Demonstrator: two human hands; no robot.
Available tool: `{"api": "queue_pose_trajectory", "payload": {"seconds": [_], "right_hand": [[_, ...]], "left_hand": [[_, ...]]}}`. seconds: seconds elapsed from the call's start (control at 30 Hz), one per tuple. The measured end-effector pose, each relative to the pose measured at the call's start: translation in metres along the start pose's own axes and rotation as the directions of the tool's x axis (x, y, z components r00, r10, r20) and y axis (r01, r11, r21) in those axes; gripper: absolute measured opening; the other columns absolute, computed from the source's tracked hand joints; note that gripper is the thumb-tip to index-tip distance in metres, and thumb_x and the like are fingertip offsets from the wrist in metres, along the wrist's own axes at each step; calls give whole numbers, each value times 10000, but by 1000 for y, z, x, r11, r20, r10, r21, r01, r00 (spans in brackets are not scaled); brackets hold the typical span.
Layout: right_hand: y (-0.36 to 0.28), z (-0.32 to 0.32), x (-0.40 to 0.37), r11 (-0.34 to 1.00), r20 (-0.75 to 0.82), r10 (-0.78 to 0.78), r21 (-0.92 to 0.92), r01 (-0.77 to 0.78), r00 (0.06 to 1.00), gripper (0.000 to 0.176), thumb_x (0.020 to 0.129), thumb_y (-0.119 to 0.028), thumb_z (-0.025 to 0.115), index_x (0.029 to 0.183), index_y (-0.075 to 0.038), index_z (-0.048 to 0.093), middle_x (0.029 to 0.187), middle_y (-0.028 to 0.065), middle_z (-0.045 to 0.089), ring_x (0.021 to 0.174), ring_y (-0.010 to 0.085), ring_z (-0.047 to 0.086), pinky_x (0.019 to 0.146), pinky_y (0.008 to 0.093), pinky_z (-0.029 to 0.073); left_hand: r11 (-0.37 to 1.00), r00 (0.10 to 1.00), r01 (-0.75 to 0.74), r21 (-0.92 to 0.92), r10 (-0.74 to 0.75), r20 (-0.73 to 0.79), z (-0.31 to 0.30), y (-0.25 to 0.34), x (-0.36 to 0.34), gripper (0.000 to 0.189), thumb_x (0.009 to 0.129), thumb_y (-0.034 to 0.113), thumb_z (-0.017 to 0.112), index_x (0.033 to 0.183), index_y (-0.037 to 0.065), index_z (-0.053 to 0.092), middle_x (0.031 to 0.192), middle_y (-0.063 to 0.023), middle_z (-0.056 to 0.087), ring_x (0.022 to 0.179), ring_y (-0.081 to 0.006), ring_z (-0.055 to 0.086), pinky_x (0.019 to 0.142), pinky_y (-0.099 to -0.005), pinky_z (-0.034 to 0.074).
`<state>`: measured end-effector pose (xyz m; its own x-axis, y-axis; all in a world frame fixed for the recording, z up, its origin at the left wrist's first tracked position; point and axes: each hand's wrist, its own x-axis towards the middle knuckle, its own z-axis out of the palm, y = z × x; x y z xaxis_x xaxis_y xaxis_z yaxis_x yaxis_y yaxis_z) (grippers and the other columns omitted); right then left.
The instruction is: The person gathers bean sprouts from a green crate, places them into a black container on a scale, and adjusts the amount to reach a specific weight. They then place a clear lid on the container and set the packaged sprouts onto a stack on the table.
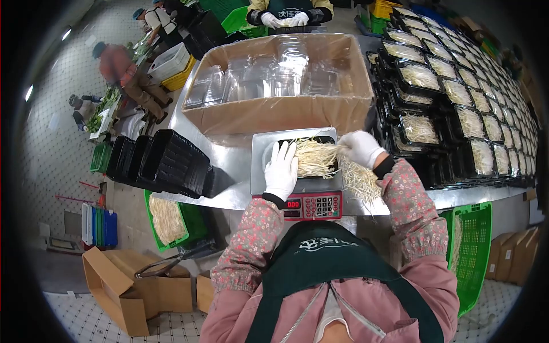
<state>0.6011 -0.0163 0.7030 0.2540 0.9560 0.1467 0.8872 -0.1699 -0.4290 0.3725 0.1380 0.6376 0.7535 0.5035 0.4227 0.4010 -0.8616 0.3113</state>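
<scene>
A black plastic tray [329, 139] sits on the metal plate of a red digital scale [293, 210], whose display reads 0.00. Pale bean sprouts [313, 159] are heaped in the tray and stick out over its edges. My left hand [281, 171], in a white glove, lies with its fingers stretched out against the left side of the heap. At the right end of the tray, my gloved right hand [361, 150] is closed on some bean sprouts, its fingertips partly hidden. A loose pile of sprouts [360, 184] lies on the table right of the scale.
Behind the scale stands a cardboard box [274, 114] of clear plastic lids. Stacked black trays [171, 163] are at left, and many filled packs [420, 128] at right. Green crates [474, 257] stand below the table. A co-worker's gloved hands [286, 20] are across the table.
</scene>
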Motion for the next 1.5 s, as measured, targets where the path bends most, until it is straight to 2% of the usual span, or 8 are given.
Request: {"api": "queue_pose_trajectory", "payload": {"seconds": [0.33,0.47,0.6,0.7,0.93,1.2,1.37,1.5], "right_hand": [[88,-18,-82,666,90,395,657,-353,914,182,867,-82,677,973,66,682,760,35,680,655,73,608,594,218,480],[118,24,-114,939,-32,334,-77,-336,942,155,801,-129,725,882,4,721,734,108,696,634,166,638,632,304,504],[103,9,-98,856,-3,437,310,-414,900,196,783,-141,742,910,7,730,756,122,708,658,157,649,654,292,506],[57,-20,-69,879,-29,381,320,-353,924,193,803,-112,735,938,24,723,775,102,717,686,118,650,665,268,511],[50,-25,-54,557,-21,395,801,-221,918,179,888,-94,716,1003,42,692,871,31,700,754,69,616,700,222,507],[87,20,-61,715,-35,456,610,-342,889,187,856,-104,732,977,35,706,825,46,707,729,67,610,677,243,506],[47,-18,-39,616,-92,389,766,-184,917,191,883,-104,717,998,46,691,830,32,695,712,55,602,638,215,488],[9,-42,-16,525,-23,312,837,-152,950,231,897,-121,703,1045,54,678,869,31,697,744,57,614,670,210,495]], "left_hand": [[820,970,189,-541,-241,-27,-46,-64,7,429,989,172,512,1384,8,481,1391,-204,517,1325,-319,465,1110,-368,345],[831,965,253,-495,-251,73,-68,-81,15,466,985,246,536,1362,-24,488,1369,-221,529,1296,-324,490,1091,-370,366],[831,960,278,-481,-225,167,-61,-41,35,550,950,346,586,1357,-11,487,1350,-214,539,1304,-320,480,1093,-385,364],[961,997,-48,-271,64,49,-17,-20,39,542,913,390,626,1326,51,534,1305,-209,560,1251,-383,494,1065,-463,375],[940,996,-75,-333,54,-74,11,-15,22,357,872,34,564,1211,121,635,1189,-153,632,1116,-368,552,1016,-413,434],[791,991,112,-602,-136,6,-6,-21,27,529,829,-9,525,1353,68,524,1278,-178,579,1224,-366,506,1072,-410,376],[958,927,-243,-153,275,255,-13,5,31,528,931,271,576,1399,54,465,1398,-175,494,1357,-366,373,1114,-510,299],[947,915,-233,-222,291,280,-9,0,29,542,944,256,563,1430,57,425,1428,-181,462,1369,-356,368,1140,-472,271]]}}
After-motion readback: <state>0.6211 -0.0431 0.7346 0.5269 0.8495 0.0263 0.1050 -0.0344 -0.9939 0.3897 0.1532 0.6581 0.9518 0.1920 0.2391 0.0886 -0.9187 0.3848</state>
